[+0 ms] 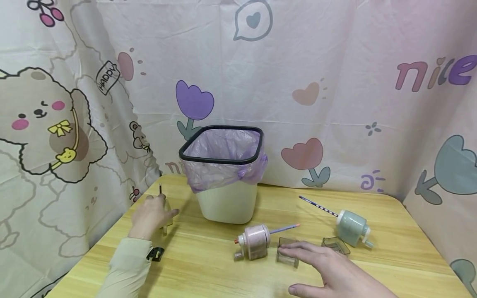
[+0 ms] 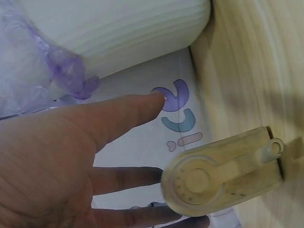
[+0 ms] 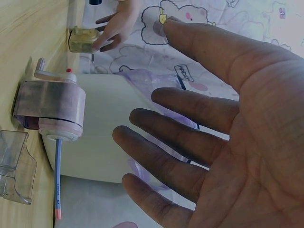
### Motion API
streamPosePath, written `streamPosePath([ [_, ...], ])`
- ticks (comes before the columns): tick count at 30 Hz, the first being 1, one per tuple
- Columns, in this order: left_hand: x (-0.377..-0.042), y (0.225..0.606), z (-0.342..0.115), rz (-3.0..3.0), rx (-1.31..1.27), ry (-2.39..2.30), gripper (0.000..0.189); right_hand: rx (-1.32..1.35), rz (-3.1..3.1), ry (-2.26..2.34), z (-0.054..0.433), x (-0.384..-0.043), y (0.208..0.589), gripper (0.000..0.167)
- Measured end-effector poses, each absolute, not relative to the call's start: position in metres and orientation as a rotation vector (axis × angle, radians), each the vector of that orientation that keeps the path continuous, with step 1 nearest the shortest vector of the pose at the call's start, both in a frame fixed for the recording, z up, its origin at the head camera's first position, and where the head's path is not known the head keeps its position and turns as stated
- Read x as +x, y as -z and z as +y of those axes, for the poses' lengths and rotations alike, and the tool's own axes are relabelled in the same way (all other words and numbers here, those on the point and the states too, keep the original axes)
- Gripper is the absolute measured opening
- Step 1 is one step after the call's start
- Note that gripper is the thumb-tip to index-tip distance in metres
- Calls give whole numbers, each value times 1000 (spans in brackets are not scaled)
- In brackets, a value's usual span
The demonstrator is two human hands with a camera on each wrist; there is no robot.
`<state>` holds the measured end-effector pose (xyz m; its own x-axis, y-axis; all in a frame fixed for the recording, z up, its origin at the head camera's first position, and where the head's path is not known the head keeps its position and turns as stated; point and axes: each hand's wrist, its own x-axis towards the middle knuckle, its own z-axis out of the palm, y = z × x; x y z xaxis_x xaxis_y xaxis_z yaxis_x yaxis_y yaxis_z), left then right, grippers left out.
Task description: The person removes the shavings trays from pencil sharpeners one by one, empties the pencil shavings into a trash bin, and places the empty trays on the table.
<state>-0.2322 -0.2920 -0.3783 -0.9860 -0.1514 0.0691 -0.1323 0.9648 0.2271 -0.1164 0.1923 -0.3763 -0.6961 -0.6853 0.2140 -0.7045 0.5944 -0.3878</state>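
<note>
Left hand (image 1: 150, 216) over at the table's left end, at the yellow sharpener (image 2: 223, 180), thumb stuck out clear of it, fingers stretched to its far side. Grip wide; whether the fingertips touch, can't tell from where I stand. A dark pencil (image 1: 160, 188) pokes out just past that hand. Right hand (image 1: 328, 265) spread wide too, nothing in it, hovering near the front of the table by a clear tray (image 1: 287, 260). Pink sharpener (image 1: 258, 243) just left of that tray, lying with its crank to the left, blue pencil (image 1: 283, 229) sticking out the right side. Second clear tray (image 1: 337, 246) further right, beside the green sharpener (image 1: 352, 227), which has a spotted pencil (image 1: 318, 206) in it, angled back and left. White bin (image 1: 229, 205) behind the pink sharpener, purple liner (image 1: 223, 179) folded over, black rim (image 1: 220, 160) on top. Wooden table (image 1: 208, 265), printed cloth (image 1: 346, 107) hung behind
</note>
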Motion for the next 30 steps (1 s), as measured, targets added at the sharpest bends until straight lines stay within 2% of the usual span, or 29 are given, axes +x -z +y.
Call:
streamPosePath([
  [30,-243,395,-303,-3018,254,428,74,1245,-2814,-786,185,-121,383,59],
])
